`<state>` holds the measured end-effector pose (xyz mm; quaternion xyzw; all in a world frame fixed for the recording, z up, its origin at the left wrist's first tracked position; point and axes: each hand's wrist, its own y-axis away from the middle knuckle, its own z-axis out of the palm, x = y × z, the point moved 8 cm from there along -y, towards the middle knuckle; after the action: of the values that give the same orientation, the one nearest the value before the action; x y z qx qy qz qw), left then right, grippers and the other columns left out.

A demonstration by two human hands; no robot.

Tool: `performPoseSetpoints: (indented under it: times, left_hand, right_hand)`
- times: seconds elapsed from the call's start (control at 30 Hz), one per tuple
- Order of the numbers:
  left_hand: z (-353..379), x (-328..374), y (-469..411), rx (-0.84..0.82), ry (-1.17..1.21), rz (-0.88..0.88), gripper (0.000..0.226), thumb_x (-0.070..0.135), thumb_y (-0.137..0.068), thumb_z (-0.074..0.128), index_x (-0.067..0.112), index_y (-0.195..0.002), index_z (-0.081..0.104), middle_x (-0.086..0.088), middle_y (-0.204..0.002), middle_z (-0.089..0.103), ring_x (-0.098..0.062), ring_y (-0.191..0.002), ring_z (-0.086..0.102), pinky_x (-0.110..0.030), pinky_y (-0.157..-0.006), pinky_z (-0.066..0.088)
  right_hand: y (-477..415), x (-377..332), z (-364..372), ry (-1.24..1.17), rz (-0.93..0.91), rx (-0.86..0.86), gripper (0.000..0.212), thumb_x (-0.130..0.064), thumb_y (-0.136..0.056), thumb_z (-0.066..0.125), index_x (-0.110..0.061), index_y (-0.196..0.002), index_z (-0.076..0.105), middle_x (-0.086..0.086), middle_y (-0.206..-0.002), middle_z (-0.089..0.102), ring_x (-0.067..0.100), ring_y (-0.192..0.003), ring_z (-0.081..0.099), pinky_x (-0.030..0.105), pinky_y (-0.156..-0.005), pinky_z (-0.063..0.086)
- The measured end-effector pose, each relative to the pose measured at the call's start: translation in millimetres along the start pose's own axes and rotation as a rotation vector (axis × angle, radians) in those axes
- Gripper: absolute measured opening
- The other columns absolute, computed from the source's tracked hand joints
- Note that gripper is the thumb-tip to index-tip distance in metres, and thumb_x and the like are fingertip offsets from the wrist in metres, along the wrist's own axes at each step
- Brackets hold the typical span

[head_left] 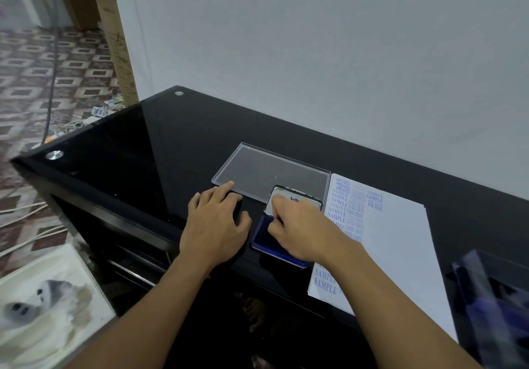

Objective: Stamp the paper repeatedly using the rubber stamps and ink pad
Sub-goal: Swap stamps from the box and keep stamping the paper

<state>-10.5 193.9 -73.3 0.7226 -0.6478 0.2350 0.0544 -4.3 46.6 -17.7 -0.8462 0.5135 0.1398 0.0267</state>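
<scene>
The ink pad [264, 239] lies open on the black glass table [137, 151], blue pad facing up and its silver lid [289, 197] raised behind it. My right hand [297, 231] hovers over the pad with its fingertips bunched and pointing down, pinching a small rubber stamp that the fingers almost wholly hide. To the left, my left hand [214, 222] rests with spread fingers on a black box [236, 207]. The white paper [400, 242] lies to the right of the pad, with several blue imprints along its left side.
A clear plastic lid [257, 165] lies flat just behind the hands. A dark, blurred plastic case [492, 297] sits at the right edge on the table. The table's left edge drops to a patterned floor with cables [31, 217] and a framed picture [43, 305].
</scene>
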Motion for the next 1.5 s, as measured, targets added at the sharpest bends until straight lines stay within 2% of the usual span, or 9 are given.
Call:
performPoseSetpoints:
  times: [0.17, 0.37, 0.47, 0.63, 0.9, 1.1, 1.2, 1.37, 1.5]
  left_hand:
    - [1.2, -1.0, 0.3, 0.003, -0.009, 0.002, 0.044, 0.045, -0.095, 0.049, 0.026, -0.134, 0.058, 0.007, -0.158, 0.037, -0.018, -0.143, 0.034, -0.045, -0.121, 0.019]
    - [1.2, -1.5, -0.5, 0.008, -0.008, -0.002, 0.043, 0.045, -0.095, 0.050, 0.026, -0.132, 0.059, 0.006, -0.157, 0.038, -0.018, -0.143, 0.034, -0.046, -0.121, 0.019]
    - [0.2, -0.7, 0.0, 0.015, -0.005, -0.003, 0.041, 0.044, -0.094, 0.051, 0.026, -0.130, 0.060, 0.006, -0.156, 0.039, -0.019, -0.142, 0.036, -0.046, -0.121, 0.020]
    - [0.6, 1.1, -0.2, 0.018, -0.007, -0.003, 0.040, 0.043, -0.094, 0.052, 0.025, -0.129, 0.060, 0.006, -0.156, 0.040, -0.020, -0.142, 0.036, -0.047, -0.120, 0.020]
    - [1.9, 1.1, -0.8, 0.008, -0.029, -0.005, 0.041, 0.044, -0.095, 0.050, 0.025, -0.130, 0.059, 0.005, -0.156, 0.039, -0.021, -0.141, 0.036, -0.047, -0.120, 0.021]
    - [1.5, 1.7, -0.1, 0.009, -0.027, -0.004, 0.040, 0.043, -0.094, 0.051, 0.025, -0.128, 0.060, 0.004, -0.156, 0.040, -0.022, -0.141, 0.037, -0.048, -0.120, 0.021]
    - [0.9, 2.0, -0.1, 0.011, -0.025, -0.004, 0.040, 0.043, -0.094, 0.051, 0.025, -0.128, 0.060, 0.004, -0.156, 0.040, -0.022, -0.141, 0.036, -0.048, -0.120, 0.021]
    - [0.8, 1.8, 0.6, 0.012, -0.027, -0.003, 0.040, 0.042, -0.095, 0.051, 0.024, -0.130, 0.060, 0.004, -0.156, 0.040, -0.022, -0.141, 0.036, -0.048, -0.120, 0.021]
    - [1.0, 2.7, -0.3, 0.009, -0.023, -0.002, 0.041, 0.042, -0.095, 0.051, 0.024, -0.130, 0.059, 0.004, -0.156, 0.039, -0.022, -0.142, 0.036, -0.048, -0.120, 0.020]
  right_hand:
    - [-3.2, -1.6, 3.6, 0.010, 0.019, -0.003, 0.015, -0.026, -0.098, 0.045, -0.021, -0.087, 0.037, 0.004, -0.077, 0.050, 0.022, -0.071, 0.050, 0.035, -0.058, 0.041]
    - [-3.3, -2.2, 6.4, 0.015, 0.037, 0.033, 0.014, -0.028, -0.098, 0.043, -0.019, -0.090, 0.037, 0.006, -0.081, 0.051, 0.029, -0.078, 0.054, 0.037, -0.063, 0.045]
    - [-1.5, 0.7, 8.0, -0.015, 0.073, 0.041, 0.014, -0.029, -0.097, 0.043, -0.020, -0.088, 0.036, 0.005, -0.078, 0.047, 0.031, -0.077, 0.053, 0.036, -0.061, 0.041]
    - [-2.2, 0.8, 6.8, -0.034, 0.083, 0.018, 0.015, -0.027, -0.099, 0.042, -0.019, -0.088, 0.036, 0.003, -0.075, 0.045, 0.018, -0.064, 0.044, 0.034, -0.055, 0.036]
    - [-9.9, 0.5, 7.5, -0.035, 0.086, -0.036, 0.014, -0.028, -0.099, 0.043, -0.019, -0.090, 0.038, 0.001, -0.075, 0.041, 0.015, -0.065, 0.041, 0.036, -0.060, 0.037]
    - [-15.3, -1.9, 7.7, -0.015, 0.083, -0.040, 0.014, -0.028, -0.099, 0.044, -0.020, -0.089, 0.037, -0.002, -0.074, 0.037, 0.024, -0.074, 0.046, 0.035, -0.066, 0.038]
    - [-11.5, -0.4, 8.2, -0.057, 0.105, -0.028, 0.011, -0.027, -0.099, 0.044, -0.019, -0.093, 0.040, 0.000, -0.076, 0.040, 0.017, -0.066, 0.043, 0.036, -0.063, 0.039]
    - [-2.5, 0.9, 9.3, -0.096, 0.140, 0.018, 0.012, -0.025, -0.099, 0.044, -0.019, -0.091, 0.037, 0.003, -0.077, 0.044, 0.018, -0.063, 0.044, 0.032, -0.050, 0.033]
    - [-0.7, 2.0, 10.5, -0.115, 0.161, 0.040, 0.011, -0.025, -0.098, 0.044, -0.020, -0.090, 0.038, 0.004, -0.079, 0.047, 0.019, -0.066, 0.047, 0.032, -0.051, 0.035]
